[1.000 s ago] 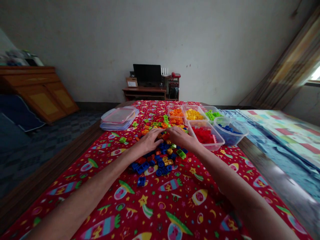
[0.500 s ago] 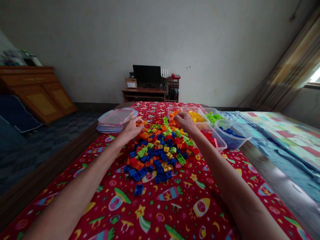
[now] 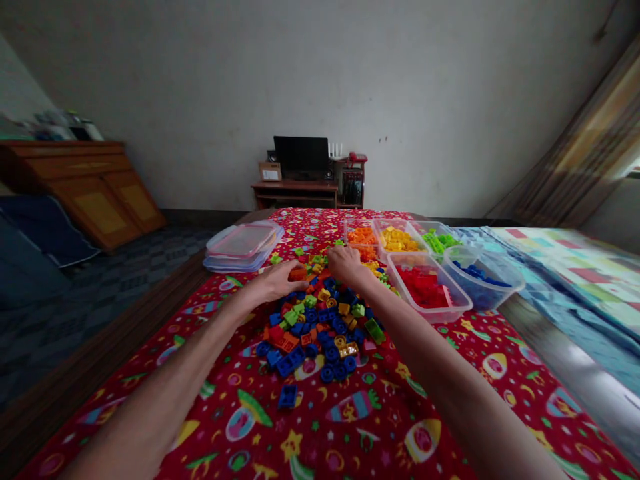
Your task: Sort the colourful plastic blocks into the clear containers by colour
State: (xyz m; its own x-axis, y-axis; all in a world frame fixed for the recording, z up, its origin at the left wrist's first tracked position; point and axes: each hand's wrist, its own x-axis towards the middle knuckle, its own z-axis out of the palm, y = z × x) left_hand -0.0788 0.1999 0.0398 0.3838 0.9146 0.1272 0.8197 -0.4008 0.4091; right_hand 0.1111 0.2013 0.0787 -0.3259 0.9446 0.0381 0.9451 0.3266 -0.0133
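Observation:
A mixed heap of plastic building blocks [image 3: 320, 320] in blue, orange, red, yellow and green lies on the red patterned tablecloth [image 3: 370, 433]. At the heap's left far side, my left hand [image 3: 277, 281] has its thumb and fingers curled round an orange building block [image 3: 299, 274]. My right hand [image 3: 345, 263] is closed, fingers down at the far part of the heap; its fingertips and anything in them are hidden. Just beyond it stands a clear tub of orange blocks [image 3: 363, 236]. One blue block [image 3: 287, 397] lies apart, nearer to me.
To the right are clear tubs of yellow blocks [image 3: 397, 239], green blocks [image 3: 437, 241], red blocks [image 3: 423, 288] and blue blocks [image 3: 480, 275]. Stacked lids [image 3: 243, 247] lie at the left table edge. A monitor [image 3: 301, 157] stands on a desk by the wall.
My right hand has come back from beside the orange and yellow tubs to the heap. My left hand has moved nearer and slightly right, still with orange in its fingers. The view has shifted slightly.

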